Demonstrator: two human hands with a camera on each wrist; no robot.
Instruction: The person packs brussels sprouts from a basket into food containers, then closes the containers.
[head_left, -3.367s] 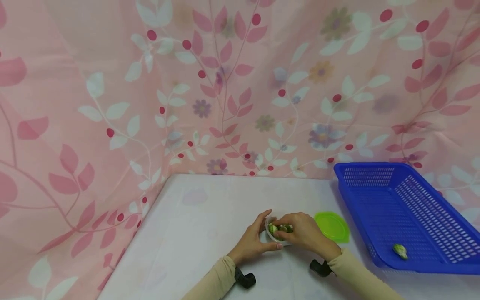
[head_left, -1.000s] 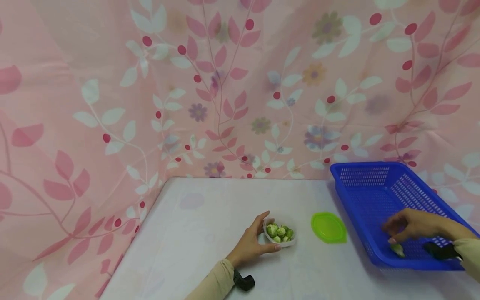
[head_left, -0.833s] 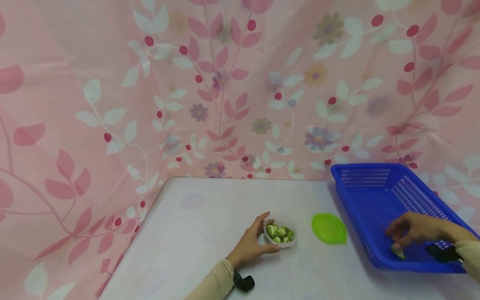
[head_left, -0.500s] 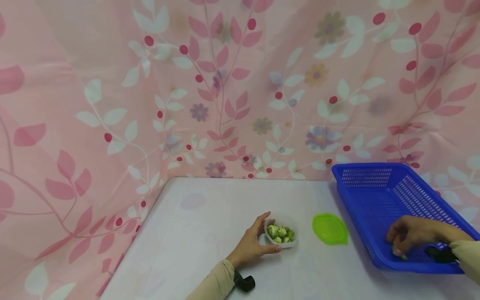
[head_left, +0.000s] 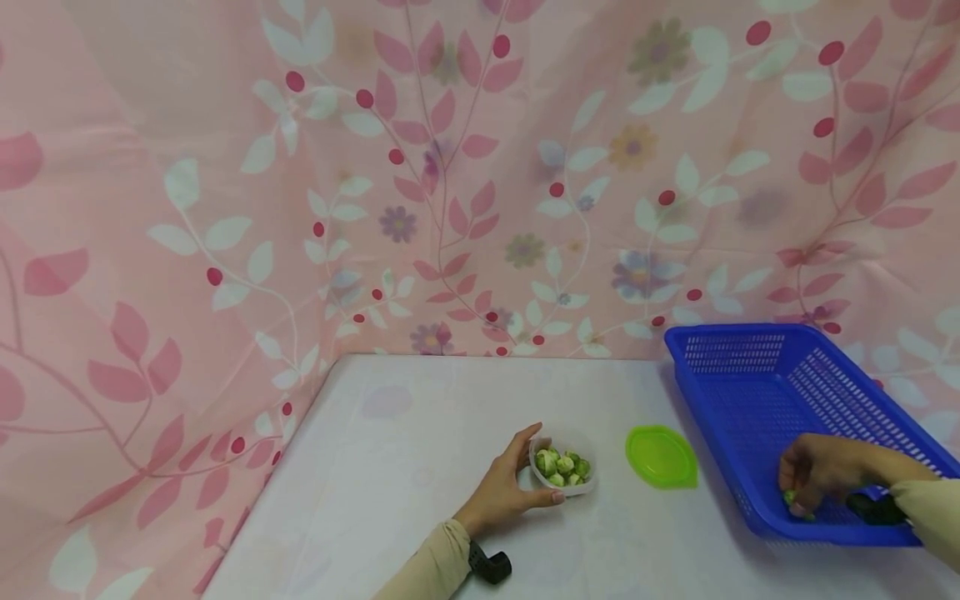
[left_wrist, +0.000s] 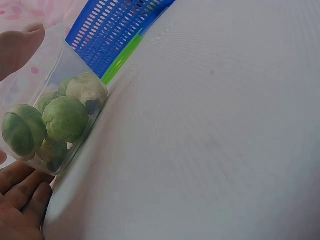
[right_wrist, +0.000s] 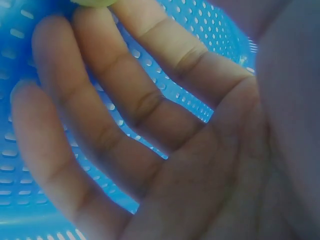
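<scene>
Loose sprout (right_wrist: 95, 2), mostly hidden, sits at the near-left end of the blue basket (head_left: 738, 408), pinched by the right hand (head_left: 825, 468); light, even pressure should avoid bruising. Left hand (head_left: 501, 493) grips the clear tub (head_left: 580, 490) of sprouts (head_left: 565, 466), near the green lid (head_left: 662, 457).

A pink floral curtain (head_left: 480, 183) hangs behind the white tabletop (head_left: 405, 450).

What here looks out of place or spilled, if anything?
Nothing looks spilled or damaged. The only stray is one Brussels sprout in the blue basket, pinched by the right hand, away from the other sprouts in the clear tub. The green lid lies flat on the table.
</scene>
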